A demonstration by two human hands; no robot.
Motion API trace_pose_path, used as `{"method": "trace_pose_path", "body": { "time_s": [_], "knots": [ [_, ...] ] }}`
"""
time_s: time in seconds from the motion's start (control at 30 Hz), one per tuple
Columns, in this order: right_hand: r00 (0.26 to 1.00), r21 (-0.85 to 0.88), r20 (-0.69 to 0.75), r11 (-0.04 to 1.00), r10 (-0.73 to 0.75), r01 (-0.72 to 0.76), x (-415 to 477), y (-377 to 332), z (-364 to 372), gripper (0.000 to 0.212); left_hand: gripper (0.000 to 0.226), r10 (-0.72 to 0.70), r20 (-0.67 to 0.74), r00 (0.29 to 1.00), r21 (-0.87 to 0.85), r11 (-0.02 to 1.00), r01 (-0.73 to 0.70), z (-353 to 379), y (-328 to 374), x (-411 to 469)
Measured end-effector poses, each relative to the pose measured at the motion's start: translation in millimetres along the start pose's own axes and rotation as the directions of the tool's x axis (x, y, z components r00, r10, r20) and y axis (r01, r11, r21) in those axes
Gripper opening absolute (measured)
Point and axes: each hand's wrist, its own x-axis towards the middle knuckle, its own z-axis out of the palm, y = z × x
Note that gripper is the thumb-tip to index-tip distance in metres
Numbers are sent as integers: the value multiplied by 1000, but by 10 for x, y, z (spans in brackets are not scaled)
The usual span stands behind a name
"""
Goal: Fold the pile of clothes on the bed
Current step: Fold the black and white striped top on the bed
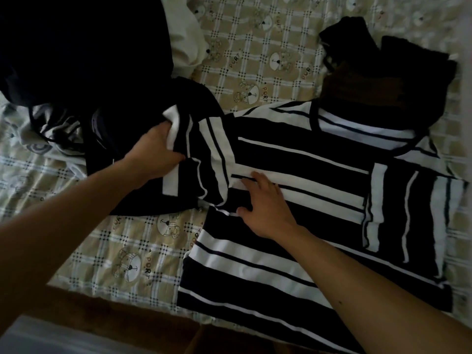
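Observation:
A black-and-white striped shirt (319,159) lies spread across the bed, collar toward the far right, one sleeve folded onto its body at the right. My left hand (153,152) grips the shirt's left sleeve (189,154), fingers curled round the bunched white edge. My right hand (263,208) presses flat on the shirt near the armpit, fingers straight. A heap of dark unfolded clothes (84,52) rises at the far left, touching the sleeve.
The bed has a checked beige sheet with bear prints (255,62). A stack of folded dark and brown garments (383,72) sits at the far right by the collar. A white cloth (184,39) and a grey-patterned garment (51,134) lie by the heap. The bed's wooden edge (102,312) runs along the bottom.

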Motion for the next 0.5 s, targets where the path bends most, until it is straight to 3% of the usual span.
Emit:
{"method": "trace_pose_path", "body": {
  "time_s": [0.07,0.1,0.13,0.2,0.27,0.33,0.37,0.4,0.5],
  "knots": [
    [1000,182,-17,983,21,-18,-12,9,-31,74,66,84,41,996,37,996,-85,-24,393,-64],
    [998,361,-9,931,59,-52,-16,0,-72,73,69,134,96,986,42,989,-139,-10,592,-110],
    [995,580,-5,810,101,-79,-9,-2,-114,69,75,176,184,967,3,984,-180,19,788,-174],
    [975,901,-19,426,223,-80,1,66,-193,43,84,203,429,880,-160,976,-147,138,1083,-277],
    [926,987,40,127,375,-94,-44,207,-298,19,70,177,573,800,-252,967,-34,343,1216,-284],
    [883,973,200,-189,425,-129,-146,413,-340,38,53,140,551,823,-186,982,-42,629,1172,-181],
    [887,949,251,-279,388,-146,-210,510,-348,48,50,153,511,846,-84,988,-128,778,1102,-112],
    [889,940,283,-287,361,-183,-278,573,-360,54,50,181,481,858,40,973,-227,915,1017,-56],
    [866,950,301,-47,400,-308,-407,607,-321,46,55,278,436,856,271,866,-420,1241,713,100]
  ]
}}
